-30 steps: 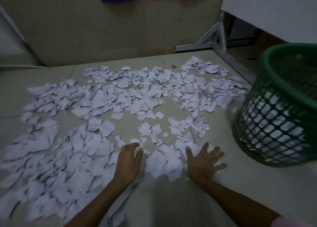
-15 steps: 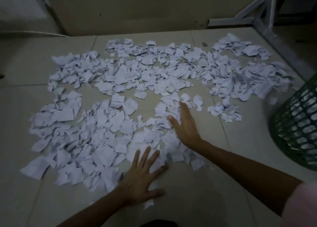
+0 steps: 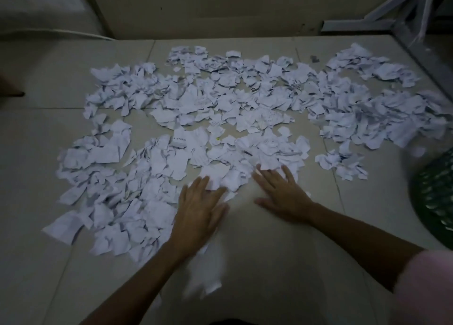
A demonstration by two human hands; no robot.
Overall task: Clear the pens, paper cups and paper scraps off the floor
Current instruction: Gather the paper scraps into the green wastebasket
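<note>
The head view looks down on a tiled floor (image 3: 282, 263) in dim light, with white paper scraps (image 3: 220, 109) spread across most of it in a wide, ragged patch from the left side to the far right. The scraps are torn and crumpled, overlapping in heaps, with bare gaps of floor showing between some clusters.

Both hands lie flat at the near edge of the patch. The left hand (image 3: 198, 209) rests palm down with its fingers straight and close together, the fingertips touching the scraps just ahead of it; it grips nothing. The right hand (image 3: 282, 192) is also palm down, fingers spread and straight, their tips reaching under or against the edge of a raised heap of scraps; it holds nothing either. A few blurred scraps (image 3: 206, 275) lie beside the left forearm, nearer the camera.

A pink sleeve (image 3: 429, 283) shows on the right arm at the lower right corner. At the right edge stands a green mesh basket (image 3: 434, 197), only partly in frame and blurred, near the rightmost scraps. A grey metal frame (image 3: 402, 23) stands at the top right by the wall.
</note>
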